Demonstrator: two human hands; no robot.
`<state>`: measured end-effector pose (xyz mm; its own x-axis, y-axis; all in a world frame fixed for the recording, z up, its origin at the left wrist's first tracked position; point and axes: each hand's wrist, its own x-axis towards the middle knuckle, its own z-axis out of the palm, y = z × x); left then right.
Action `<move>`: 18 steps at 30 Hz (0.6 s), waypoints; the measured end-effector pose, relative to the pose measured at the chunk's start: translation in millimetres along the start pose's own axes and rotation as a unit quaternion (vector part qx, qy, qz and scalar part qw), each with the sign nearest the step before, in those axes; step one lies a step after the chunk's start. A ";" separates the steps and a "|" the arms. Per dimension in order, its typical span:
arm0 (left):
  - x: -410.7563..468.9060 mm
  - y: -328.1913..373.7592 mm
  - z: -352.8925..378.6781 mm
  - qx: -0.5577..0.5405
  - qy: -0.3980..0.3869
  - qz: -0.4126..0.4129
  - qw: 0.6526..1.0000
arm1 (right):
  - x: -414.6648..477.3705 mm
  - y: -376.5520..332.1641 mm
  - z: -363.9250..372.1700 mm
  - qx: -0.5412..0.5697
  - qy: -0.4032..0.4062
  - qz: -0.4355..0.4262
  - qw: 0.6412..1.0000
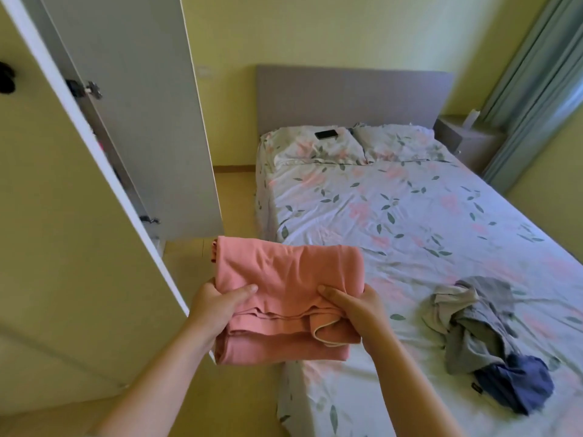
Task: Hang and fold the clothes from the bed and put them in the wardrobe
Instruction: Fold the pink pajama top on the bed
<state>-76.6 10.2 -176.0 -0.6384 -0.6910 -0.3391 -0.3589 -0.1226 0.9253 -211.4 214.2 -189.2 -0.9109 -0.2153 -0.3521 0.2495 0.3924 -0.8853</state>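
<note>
A folded pink garment (pixel 290 272) is held in the air over the bed's near left corner. My left hand (pixel 214 305) grips its left side with the thumb on top. My right hand (pixel 356 307) grips its right side, thumb pressed on the fabric. A crumpled grey garment (pixel 470 323) lies on the floral bed (pixel 394 209) at the right, with a dark blue garment (pixel 520 386) beside it near the front. The white wardrobe (pixel 63 216) stands at the left with its door (pixel 142 115) swung open.
A black phone (pixel 326 134) lies on the left pillow at the headboard. A bedside table (pixel 467 137) and pale blue curtains (pixel 536 89) stand at the far right. A strip of floor (pixel 233 197) runs between the wardrobe door and the bed.
</note>
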 end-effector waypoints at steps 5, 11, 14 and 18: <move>51.5 37.5 25.6 0.016 0.037 0.022 0.999 | 63.6 -41.7 -3.7 -0.016 -0.001 -0.026 1.000; 114.0 59.9 40.4 0.026 0.098 0.024 0.995 | 128.0 -71.5 16.0 0.001 -0.013 -0.013 1.000; 147.3 70.5 45.7 0.033 0.138 0.045 0.989 | 160.8 -89.6 32.9 0.008 -0.011 -0.015 1.000; 182.0 81.0 44.2 0.025 0.179 0.079 0.980 | 195.9 -120.1 59.3 -0.008 -0.009 -0.037 0.999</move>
<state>-251.9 -94.0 -170.2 -0.4129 -0.9050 -0.1025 -0.3132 0.0354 0.9490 -400.4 71.9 -169.9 -0.9204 -0.2613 -0.2908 0.1753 0.3889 -0.9045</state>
